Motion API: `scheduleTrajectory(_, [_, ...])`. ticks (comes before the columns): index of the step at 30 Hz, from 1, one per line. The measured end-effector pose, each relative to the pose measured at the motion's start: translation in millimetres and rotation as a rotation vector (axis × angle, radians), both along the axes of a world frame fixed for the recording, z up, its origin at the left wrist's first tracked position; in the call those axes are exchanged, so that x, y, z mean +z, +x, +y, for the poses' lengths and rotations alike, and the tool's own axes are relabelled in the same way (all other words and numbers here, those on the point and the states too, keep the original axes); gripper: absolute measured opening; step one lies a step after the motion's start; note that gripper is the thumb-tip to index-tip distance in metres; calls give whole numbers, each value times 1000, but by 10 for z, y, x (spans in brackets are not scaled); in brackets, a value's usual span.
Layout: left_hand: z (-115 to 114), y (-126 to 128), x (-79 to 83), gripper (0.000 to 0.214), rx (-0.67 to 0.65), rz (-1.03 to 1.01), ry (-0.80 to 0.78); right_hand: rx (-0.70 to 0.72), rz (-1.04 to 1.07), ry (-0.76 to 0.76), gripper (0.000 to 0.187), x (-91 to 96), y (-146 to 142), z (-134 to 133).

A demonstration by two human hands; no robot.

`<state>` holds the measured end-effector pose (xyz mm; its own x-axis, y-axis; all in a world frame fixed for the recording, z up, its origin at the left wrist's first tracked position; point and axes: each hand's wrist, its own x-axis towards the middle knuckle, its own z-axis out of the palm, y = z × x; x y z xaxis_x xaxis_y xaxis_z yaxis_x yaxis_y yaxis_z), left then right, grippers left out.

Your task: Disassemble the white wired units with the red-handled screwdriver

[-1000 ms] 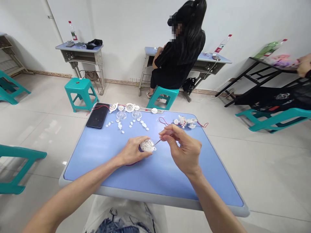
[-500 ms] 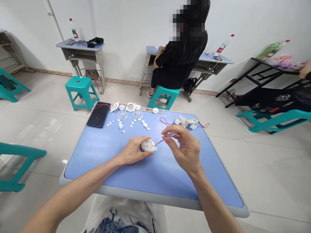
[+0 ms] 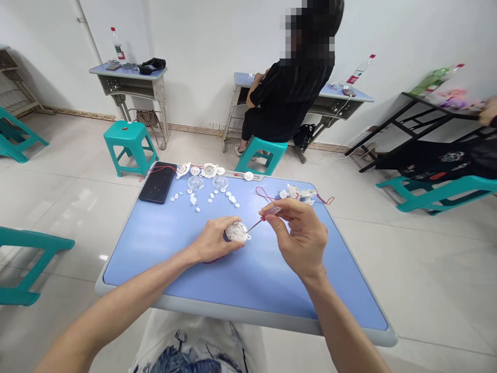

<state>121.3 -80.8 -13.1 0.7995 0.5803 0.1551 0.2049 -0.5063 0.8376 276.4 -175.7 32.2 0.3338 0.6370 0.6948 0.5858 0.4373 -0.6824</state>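
Note:
My left hand is closed around a small round white plastic housing, pressing it onto the blue desk. My right hand pinches a thin screwdriver with a clear pinkish handle; its metal tip touches the right edge of the housing. Several small white plastic parts lie scattered at the desk's far side, with clear domes and round white pieces along the back edge. Another white assembly with red wires rests just beyond my right hand.
A black phone lies at the desk's far left corner. A person in black sits on a teal stool with their back to me at another desk. Teal stools and benches stand on the tiled floor; a black table is at right.
My right hand has turned slightly and shifted a little to the right while keeping the screwdriver tip at the housing. The left hand and housing stay in place.

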Motion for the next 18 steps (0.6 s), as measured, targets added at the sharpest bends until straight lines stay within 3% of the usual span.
scheduleTrajectory(10, [10, 3, -37, 52, 2, -6, -18, 55, -8, -26, 24, -50, 17, -7])
scheduleTrajectory(18, [12, 11, -44, 51, 9, -5, -10, -7, -89, 29, 23, -91, 18, 52])
